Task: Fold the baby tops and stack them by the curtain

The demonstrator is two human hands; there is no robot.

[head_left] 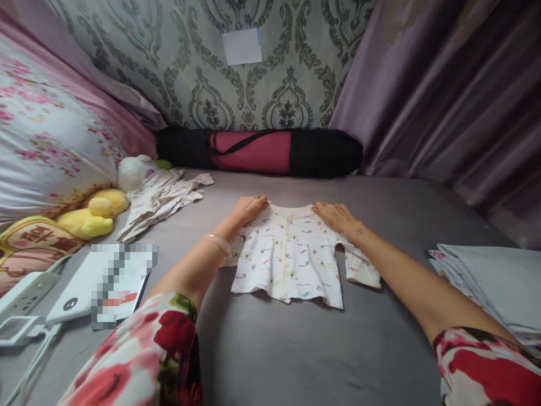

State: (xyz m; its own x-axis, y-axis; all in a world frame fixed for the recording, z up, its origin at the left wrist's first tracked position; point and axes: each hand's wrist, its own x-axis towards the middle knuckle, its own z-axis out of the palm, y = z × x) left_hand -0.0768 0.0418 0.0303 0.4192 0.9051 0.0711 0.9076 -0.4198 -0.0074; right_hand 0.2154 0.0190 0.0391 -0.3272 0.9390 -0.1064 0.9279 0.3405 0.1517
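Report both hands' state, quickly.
Left hand: touching the printed shirt at one shoulder; grip cannot be told.
Right hand: touching it at the other shoulder; grip cannot be told.

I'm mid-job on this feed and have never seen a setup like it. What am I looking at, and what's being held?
There is no machine here: you see a person's bare left hand and right hand. The one picture comes from a camera worn on the head, looking forward and down. Both hands are on the shoulders of a small white printed shirt with a cream front strip, spread front-up on a smooth grey sheet. Whether either grip pinches the cloth or only presses it, I cannot tell. To the left lie a crumpled pale printed cloth, a yellow plush toy and a white plastic power strip. Along the back is a long black-and-red fabric bag; to the right, folded pale cloth.
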